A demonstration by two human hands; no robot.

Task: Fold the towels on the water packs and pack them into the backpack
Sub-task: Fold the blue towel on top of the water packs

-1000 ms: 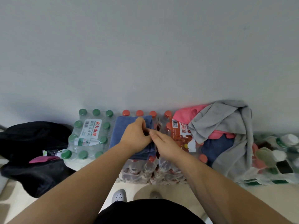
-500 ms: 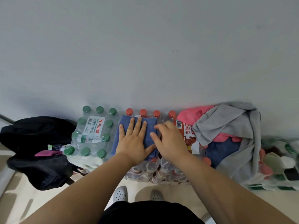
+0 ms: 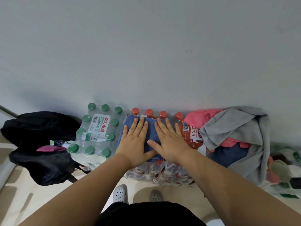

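Pale grey wall ran behind a row of shrink-wrapped water-bottle packs on the floor. On the red-capped bottle pack (image 3: 162, 172) lay a small blue cloth towel (image 3: 151, 134), already folded into a thick, compact rectangle with fairly even edges. The left hand (image 3: 136, 144) and the right hand (image 3: 171, 144) lay flat on it side by side, fingers (image 3: 140, 124) straight and slightly spread, pressing down and gripping nothing.

This towel looked finished bar the smoothing, but it was not yet packed. The soft black fabric backpack (image 3: 37, 128) sat open on the floor to the left, beyond the green-capped bottle pack (image 3: 97, 144), with a magenta cloth (image 3: 48, 148) showing in its mouth, probably one towel already in. More work was left to the right: a crumpled grey towel (image 3: 236, 128), a bright pink towel (image 3: 200, 118) and a dark blue towel (image 3: 228, 154) lay heaped unfolded over the packs there.
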